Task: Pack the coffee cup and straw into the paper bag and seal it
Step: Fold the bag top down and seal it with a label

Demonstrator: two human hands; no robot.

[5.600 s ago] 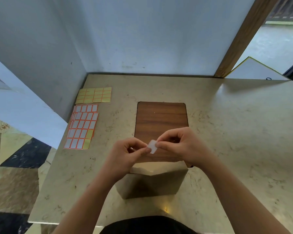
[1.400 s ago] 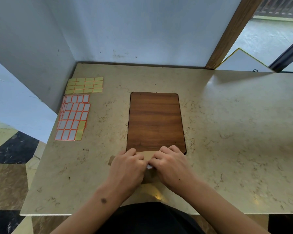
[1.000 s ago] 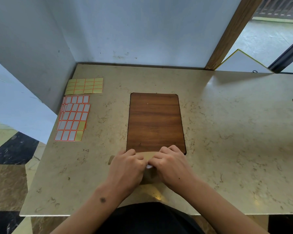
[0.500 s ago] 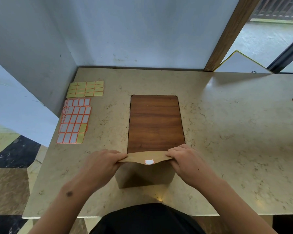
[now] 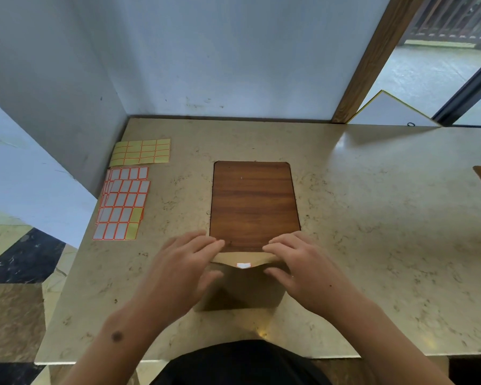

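Brown kraft paper sits under both my hands: my left hand [image 5: 182, 262] and right hand [image 5: 300, 263] lie spread, fingers loose, flanking the paper bag [image 5: 243, 290] and touching its folded top corners without clamping anything. A white sticker [image 5: 243, 265] bridges the flap's lip at centre. The bag stands near the table [image 5: 372, 232] edge, just before a wooden board [image 5: 253, 204]. Label sheets [image 5: 124, 202] lie far left.

— What's around the counter?
— Pale blue walls [image 5: 220, 51] meet in a corner behind the beige marble counter [image 5: 372, 218]; wooden post [image 5: 372, 56] right.
— Floor?
— Black-and-tan marble tiles [image 5: 14, 273]
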